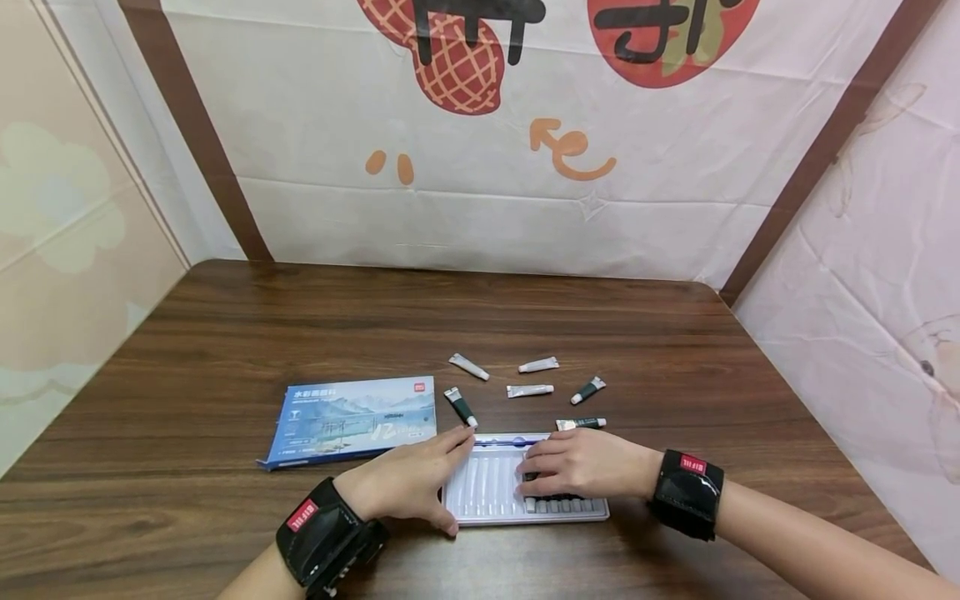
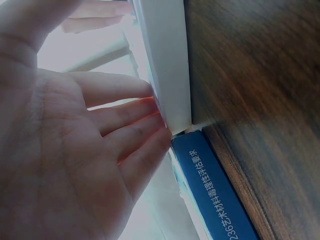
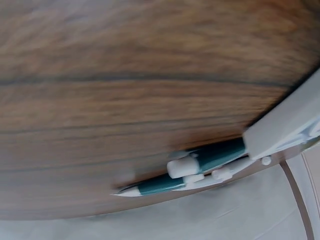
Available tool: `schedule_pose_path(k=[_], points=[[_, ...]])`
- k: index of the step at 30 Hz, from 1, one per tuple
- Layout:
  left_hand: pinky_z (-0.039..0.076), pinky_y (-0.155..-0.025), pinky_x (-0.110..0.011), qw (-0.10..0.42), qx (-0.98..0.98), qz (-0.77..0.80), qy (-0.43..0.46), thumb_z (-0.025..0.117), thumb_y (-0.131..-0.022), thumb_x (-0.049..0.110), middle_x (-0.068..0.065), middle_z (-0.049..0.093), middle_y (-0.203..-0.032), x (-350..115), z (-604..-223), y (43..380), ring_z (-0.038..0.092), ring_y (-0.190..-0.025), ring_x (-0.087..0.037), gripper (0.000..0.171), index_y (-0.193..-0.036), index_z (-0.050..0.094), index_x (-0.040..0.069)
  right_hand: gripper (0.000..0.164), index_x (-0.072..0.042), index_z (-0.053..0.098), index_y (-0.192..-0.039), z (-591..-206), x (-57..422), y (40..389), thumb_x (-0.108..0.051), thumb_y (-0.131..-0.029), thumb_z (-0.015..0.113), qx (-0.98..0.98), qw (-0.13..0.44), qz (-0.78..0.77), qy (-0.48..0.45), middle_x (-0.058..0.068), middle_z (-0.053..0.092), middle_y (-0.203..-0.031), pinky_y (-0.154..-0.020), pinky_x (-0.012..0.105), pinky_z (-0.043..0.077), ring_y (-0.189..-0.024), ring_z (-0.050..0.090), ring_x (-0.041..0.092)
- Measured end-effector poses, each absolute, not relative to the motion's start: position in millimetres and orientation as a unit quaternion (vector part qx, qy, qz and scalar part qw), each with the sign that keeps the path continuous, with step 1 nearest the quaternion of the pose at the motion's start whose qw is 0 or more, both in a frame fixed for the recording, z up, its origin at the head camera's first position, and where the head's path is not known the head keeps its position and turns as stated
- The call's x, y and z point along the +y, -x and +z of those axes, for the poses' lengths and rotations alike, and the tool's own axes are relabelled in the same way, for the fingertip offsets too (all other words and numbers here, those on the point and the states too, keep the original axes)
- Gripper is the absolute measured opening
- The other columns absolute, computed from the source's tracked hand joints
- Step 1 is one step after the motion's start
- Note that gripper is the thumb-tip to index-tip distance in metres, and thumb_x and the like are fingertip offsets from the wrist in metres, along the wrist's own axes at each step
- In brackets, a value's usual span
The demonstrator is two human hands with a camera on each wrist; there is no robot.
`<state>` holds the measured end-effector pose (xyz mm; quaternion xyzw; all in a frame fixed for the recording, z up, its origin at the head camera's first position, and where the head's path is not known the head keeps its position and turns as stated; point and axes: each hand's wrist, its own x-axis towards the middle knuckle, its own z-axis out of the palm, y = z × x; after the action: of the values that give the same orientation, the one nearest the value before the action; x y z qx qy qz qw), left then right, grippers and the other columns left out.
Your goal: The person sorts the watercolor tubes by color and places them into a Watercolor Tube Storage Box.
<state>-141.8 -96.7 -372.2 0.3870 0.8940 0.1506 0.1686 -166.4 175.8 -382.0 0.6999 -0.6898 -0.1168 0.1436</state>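
Observation:
A white plastic tray (image 1: 480, 487) with moulded slots lies near the table's front, with several paint tubes (image 1: 566, 504) in its right part. At the tray's left end rests my left hand (image 1: 412, 475), its fingers nearly straight. In the left wrist view, the left fingertips (image 2: 145, 107) touch the tray's white side wall (image 2: 172, 65). Over the tray, my right hand (image 1: 581, 464) pinches a dark paint tube (image 1: 531, 477) between thumb and fingers, mostly covered by them. The right wrist view shows the tray's end (image 3: 280, 130) but none of the fingers.
Behind the tray, loose paint tubes lie on the table: a white one (image 1: 530, 390), a dark green one (image 1: 460, 407) and several others. A flat blue paint box (image 1: 352, 421) lies left of the tray. A printed cloth (image 1: 480, 225) hangs along the table's far edge.

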Motion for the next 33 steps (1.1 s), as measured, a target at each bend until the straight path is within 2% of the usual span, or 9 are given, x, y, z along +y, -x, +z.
schedule_pose_path(k=[8,12,16,21,27,33], points=[[0.030,-0.101,-0.040,0.163,0.895,0.148,-0.389,0.077,-0.070,0.041,-0.020,0.024,-0.146,-97,-372,142,0.027,-0.131,-0.028,0.095,-0.139,0.032,-0.007,0.035,-0.018,0.063,-0.119,-382,173,165,-0.009,-0.084,0.062,-0.704,0.134,-0.070,-0.694,-0.003,0.060,-0.115,-0.096,0.024,0.036,-0.110,0.051,0.010],[0.029,-0.101,-0.041,0.167,0.894,0.152,-0.388,0.077,-0.070,0.041,-0.019,0.024,-0.146,-97,-372,142,0.026,-0.132,-0.028,0.095,-0.139,0.032,-0.007,0.031,-0.015,0.065,-0.116,-384,175,164,-0.009,-0.091,0.048,-0.703,0.116,-0.020,-0.701,0.000,0.061,-0.114,-0.095,0.024,0.037,-0.109,0.053,0.011],[0.029,-0.101,-0.041,0.166,0.894,0.152,-0.387,0.077,-0.069,0.040,-0.019,0.024,-0.146,-97,-373,141,0.026,-0.131,-0.028,0.095,-0.139,0.032,-0.007,0.036,-0.014,0.066,-0.114,-387,178,163,-0.011,-0.094,0.036,-0.697,0.111,-0.012,-0.708,0.003,0.060,-0.116,-0.094,0.026,0.038,-0.109,0.053,0.013],[0.029,-0.101,-0.041,0.168,0.895,0.152,-0.385,0.078,-0.069,0.041,-0.019,0.024,-0.146,-97,-372,141,0.027,-0.131,-0.028,0.096,-0.139,0.032,-0.006,0.036,-0.014,0.063,-0.119,-390,180,159,-0.010,-0.087,0.045,-0.704,0.106,-0.026,-0.702,0.005,0.057,-0.119,-0.098,0.027,0.034,-0.113,0.050,0.015],[0.029,-0.102,-0.041,0.172,0.895,0.155,-0.382,0.078,-0.069,0.040,-0.019,0.024,-0.146,-97,-371,141,0.026,-0.131,-0.028,0.096,-0.139,0.032,-0.006,0.037,-0.013,0.060,-0.123,-391,182,160,-0.009,-0.091,0.041,-0.715,0.107,-0.019,-0.690,0.004,0.055,-0.121,-0.098,0.027,0.034,-0.114,0.049,0.015],[0.029,-0.101,-0.042,0.177,0.895,0.159,-0.377,0.078,-0.069,0.040,-0.019,0.023,-0.146,-97,-371,140,0.026,-0.132,-0.028,0.095,-0.140,0.032,-0.005,0.047,-0.014,0.058,-0.121,-375,172,181,-0.001,-0.077,0.060,-0.764,0.142,-0.009,-0.629,0.002,0.058,-0.115,-0.092,0.030,0.041,-0.106,0.053,0.015]])
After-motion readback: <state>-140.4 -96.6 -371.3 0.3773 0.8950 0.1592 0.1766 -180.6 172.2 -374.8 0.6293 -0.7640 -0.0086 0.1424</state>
